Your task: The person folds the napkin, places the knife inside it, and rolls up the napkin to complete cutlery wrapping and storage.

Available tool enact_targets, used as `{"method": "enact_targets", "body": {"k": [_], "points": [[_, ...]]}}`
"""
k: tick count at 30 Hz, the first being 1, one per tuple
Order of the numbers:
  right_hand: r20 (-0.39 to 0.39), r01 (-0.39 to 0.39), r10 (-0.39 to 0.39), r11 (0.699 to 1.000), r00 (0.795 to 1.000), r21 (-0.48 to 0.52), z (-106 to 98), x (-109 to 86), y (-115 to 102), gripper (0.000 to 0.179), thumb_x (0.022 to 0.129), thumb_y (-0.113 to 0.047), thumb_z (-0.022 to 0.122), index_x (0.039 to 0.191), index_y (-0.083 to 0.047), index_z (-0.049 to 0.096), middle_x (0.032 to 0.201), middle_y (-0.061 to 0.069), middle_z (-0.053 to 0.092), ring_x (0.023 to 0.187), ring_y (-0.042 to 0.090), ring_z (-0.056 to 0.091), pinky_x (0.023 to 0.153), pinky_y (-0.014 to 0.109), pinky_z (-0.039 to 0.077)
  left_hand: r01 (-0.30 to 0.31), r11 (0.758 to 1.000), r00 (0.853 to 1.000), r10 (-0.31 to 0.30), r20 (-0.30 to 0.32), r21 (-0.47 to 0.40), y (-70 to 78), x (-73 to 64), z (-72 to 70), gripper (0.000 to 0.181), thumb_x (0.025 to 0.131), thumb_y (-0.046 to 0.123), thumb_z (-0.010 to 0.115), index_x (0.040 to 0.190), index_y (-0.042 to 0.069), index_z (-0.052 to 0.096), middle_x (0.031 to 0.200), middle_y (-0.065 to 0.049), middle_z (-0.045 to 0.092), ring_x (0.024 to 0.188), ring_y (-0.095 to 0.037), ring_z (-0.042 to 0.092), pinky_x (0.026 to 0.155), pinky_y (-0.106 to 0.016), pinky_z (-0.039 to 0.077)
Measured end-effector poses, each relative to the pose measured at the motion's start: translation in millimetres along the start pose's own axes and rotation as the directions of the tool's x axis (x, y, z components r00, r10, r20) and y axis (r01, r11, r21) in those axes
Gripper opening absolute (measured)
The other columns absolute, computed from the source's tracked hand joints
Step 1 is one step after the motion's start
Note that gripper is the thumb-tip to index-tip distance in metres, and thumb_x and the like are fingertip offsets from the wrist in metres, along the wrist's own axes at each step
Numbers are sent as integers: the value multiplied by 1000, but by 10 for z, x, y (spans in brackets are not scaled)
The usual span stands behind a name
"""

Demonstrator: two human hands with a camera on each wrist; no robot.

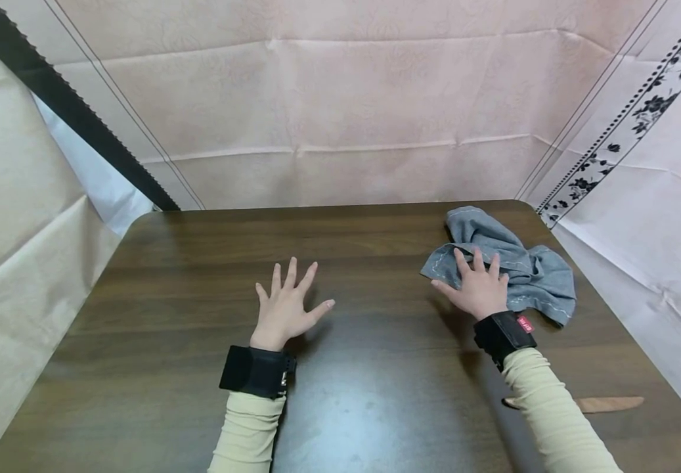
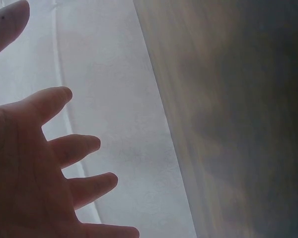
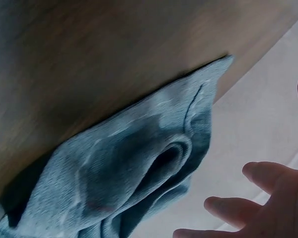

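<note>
A crumpled piece of blue denim cloth (image 1: 544, 279) with pale stitching lies near the far right corner of the brown table. My right hand (image 1: 481, 289) is over its near left part, fingers spread and pointing away from me; the right wrist view shows these fingers (image 3: 273, 178) apart from the denim (image 3: 114, 168). Left of it, my left hand (image 1: 284, 309) hovers above the table with its fingers spread, holding nothing. In the left wrist view, the left hand's palm and separated fingers (image 2: 84, 191) show against the pale backdrop.
A light brown, flat, pointed object (image 1: 609, 404) lies on the table (image 1: 157, 315) at the near right, partly hidden under my right forearm. Pale sheets (image 1: 346, 98) hang behind and at both sides of the table.
</note>
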State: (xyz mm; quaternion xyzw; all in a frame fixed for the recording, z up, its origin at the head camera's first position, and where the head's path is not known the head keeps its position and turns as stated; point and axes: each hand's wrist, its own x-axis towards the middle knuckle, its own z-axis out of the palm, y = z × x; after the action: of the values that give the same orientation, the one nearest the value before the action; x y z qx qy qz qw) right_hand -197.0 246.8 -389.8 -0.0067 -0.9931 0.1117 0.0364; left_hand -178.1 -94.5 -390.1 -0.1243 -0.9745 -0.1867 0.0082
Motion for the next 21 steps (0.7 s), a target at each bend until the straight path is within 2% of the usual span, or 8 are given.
{"method": "enact_targets", "body": {"k": [10, 21], "points": [[30, -71, 71, 997, 997, 0, 18, 25, 234, 83, 82, -54, 55, 142, -4, 26, 141, 34, 15, 125, 59, 2, 91, 71, 12, 1, 1000, 1000, -1, -4, 12, -5, -1, 1, 76, 84, 61, 46, 146, 23, 23, 150, -17, 11, 135, -42, 3, 93, -72, 6], [43, -73, 73, 997, 996, -6, 26, 22, 247, 81, 83, -52, 55, 141, -2, 28, 141, 34, 16, 126, 58, 5, 90, 72, 12, 15, 1000, 1000, -15, 11, 10, -10, 6, -5, 77, 84, 61, 46, 146, 23, 23, 150, -16, 10, 135, -42, 2, 94, -71, 4]]}}
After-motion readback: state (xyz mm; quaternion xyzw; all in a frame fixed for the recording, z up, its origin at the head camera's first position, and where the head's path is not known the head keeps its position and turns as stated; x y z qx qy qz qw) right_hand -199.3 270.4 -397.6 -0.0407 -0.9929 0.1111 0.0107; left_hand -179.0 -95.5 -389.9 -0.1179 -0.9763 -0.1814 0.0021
